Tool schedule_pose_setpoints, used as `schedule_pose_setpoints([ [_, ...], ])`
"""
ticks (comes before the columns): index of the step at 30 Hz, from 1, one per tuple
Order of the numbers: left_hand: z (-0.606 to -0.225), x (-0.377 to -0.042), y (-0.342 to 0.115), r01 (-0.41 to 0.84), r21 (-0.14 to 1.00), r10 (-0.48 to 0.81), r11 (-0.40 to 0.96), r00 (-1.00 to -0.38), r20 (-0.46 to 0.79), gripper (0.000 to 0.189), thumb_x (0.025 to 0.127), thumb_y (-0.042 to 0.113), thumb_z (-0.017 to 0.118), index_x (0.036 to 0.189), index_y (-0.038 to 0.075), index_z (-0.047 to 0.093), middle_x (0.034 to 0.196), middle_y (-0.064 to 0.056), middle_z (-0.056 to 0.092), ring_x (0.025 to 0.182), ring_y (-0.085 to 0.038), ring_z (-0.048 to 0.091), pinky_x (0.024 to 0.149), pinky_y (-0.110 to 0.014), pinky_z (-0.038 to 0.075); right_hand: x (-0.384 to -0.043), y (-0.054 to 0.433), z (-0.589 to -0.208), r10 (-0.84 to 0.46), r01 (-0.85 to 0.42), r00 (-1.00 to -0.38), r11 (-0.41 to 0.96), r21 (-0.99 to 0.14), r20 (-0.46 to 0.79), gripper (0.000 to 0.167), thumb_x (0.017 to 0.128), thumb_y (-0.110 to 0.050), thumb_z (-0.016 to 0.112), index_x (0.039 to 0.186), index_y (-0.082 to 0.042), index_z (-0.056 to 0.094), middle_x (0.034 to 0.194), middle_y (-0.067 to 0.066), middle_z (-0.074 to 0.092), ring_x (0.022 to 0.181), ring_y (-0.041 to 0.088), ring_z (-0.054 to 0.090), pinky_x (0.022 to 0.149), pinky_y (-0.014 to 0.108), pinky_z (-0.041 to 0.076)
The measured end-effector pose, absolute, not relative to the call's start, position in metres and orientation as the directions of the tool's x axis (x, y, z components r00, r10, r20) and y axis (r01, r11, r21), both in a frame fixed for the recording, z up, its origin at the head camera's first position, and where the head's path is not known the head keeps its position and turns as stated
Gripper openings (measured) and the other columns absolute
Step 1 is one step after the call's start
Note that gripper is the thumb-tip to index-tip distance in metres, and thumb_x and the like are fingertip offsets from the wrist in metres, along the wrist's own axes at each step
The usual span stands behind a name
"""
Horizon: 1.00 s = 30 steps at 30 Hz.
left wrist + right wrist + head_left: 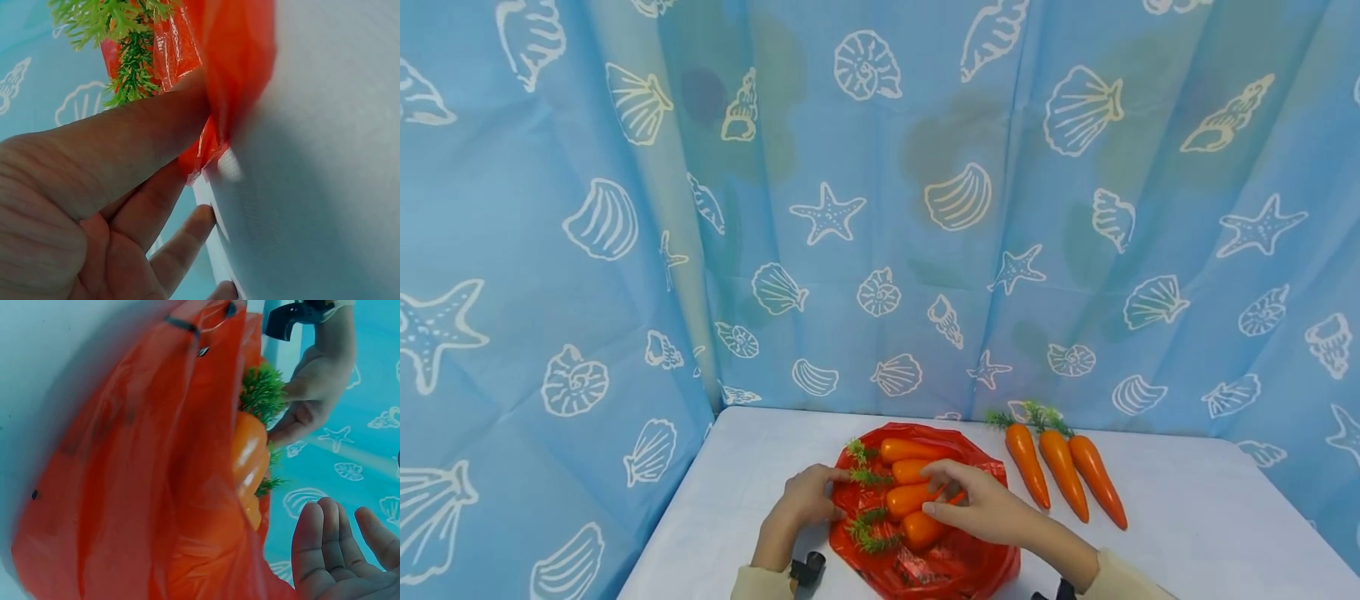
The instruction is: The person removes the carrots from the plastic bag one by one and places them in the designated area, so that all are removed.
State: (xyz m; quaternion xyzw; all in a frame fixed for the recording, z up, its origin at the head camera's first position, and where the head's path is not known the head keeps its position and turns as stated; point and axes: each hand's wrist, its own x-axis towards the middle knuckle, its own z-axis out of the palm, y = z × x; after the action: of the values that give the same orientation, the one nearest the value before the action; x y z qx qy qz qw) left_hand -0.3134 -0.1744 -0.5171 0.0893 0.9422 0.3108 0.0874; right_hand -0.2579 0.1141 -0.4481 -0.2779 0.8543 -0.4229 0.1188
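A red plastic bag (898, 575) lies spread on the white table, with several orange carrots (906, 500) with green leafy tops side by side on it. At its left edge is my left hand (808, 497); the left wrist view shows thumb and forefinger pinching the red film (240, 50). Above the carrots hovers my right hand (981, 504), fingers loosely bent. In the right wrist view the right hand's fingers (337, 531) hold nothing and stay apart from the bag (125, 487), whose raised side partly hides the carrots.
Three more carrots (1063, 475) lie on the white table (1187, 517) to the right of the bag, leafy tops toward the back. A blue curtain (880, 208) with shell and starfish prints hangs behind the table and along its left side.
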Motion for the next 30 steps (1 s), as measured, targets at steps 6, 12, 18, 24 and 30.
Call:
schedule_pose_setpoints([
  [6,-0.517,-0.315,-0.174,0.103,0.594,0.214,0.798,-0.969,-0.120,0.047,0.073,0.009,0.085,0.117,0.013,0.073,0.127,-0.013,0.065,0.125,-0.039,0.054,0.105,-0.066,0.037,-0.270,0.112,-0.457,-0.555,-0.367,-0.831,0.496,-0.787,0.038,0.037,0.097,-0.031,0.063,0.128,-0.012,0.059,0.118,0.011,0.065,0.101,0.018,0.061,0.081,0.024,0.054],
  [12,-0.520,-0.316,-0.175,0.108,0.602,0.222,0.791,-0.968,-0.118,0.046,0.072,0.010,0.086,0.116,0.015,0.073,0.128,-0.013,0.064,0.126,-0.040,0.053,0.104,-0.067,0.037,-0.277,0.109,-0.466,-0.558,-0.360,-0.830,0.494,-0.792,0.029,0.043,0.097,-0.032,0.062,0.130,-0.004,0.058,0.124,0.016,0.064,0.107,0.024,0.062,0.086,0.025,0.054],
  [18,-0.521,-0.316,-0.174,0.098,0.617,0.223,0.781,-0.966,-0.128,0.046,0.072,0.010,0.086,0.116,0.016,0.073,0.128,-0.013,0.063,0.126,-0.040,0.052,0.105,-0.068,0.036,-0.283,0.113,-0.472,-0.549,-0.359,-0.835,0.497,-0.790,0.034,0.042,0.097,-0.031,0.062,0.128,-0.004,0.060,0.125,0.016,0.064,0.107,0.025,0.062,0.087,0.027,0.054],
  [24,-0.519,-0.317,-0.175,0.089,0.619,0.210,0.780,-0.970,-0.126,0.047,0.071,0.009,0.086,0.116,0.016,0.073,0.128,-0.012,0.064,0.126,-0.039,0.052,0.105,-0.069,0.034,-0.287,0.117,-0.473,-0.540,-0.346,-0.841,0.480,-0.806,0.039,0.038,0.096,-0.029,0.065,0.126,-0.005,0.062,0.124,0.015,0.065,0.109,0.027,0.061,0.088,0.031,0.054],
  [30,-0.519,-0.316,-0.175,0.058,0.622,0.192,0.781,-0.970,-0.150,0.049,0.071,0.008,0.086,0.118,0.016,0.073,0.128,-0.013,0.064,0.127,-0.040,0.051,0.104,-0.068,0.037,-0.291,0.115,-0.474,-0.529,-0.266,-0.849,0.426,-0.865,0.001,0.039,0.096,-0.030,0.065,0.124,-0.004,0.063,0.124,0.016,0.065,0.111,0.024,0.060,0.094,0.039,0.054],
])
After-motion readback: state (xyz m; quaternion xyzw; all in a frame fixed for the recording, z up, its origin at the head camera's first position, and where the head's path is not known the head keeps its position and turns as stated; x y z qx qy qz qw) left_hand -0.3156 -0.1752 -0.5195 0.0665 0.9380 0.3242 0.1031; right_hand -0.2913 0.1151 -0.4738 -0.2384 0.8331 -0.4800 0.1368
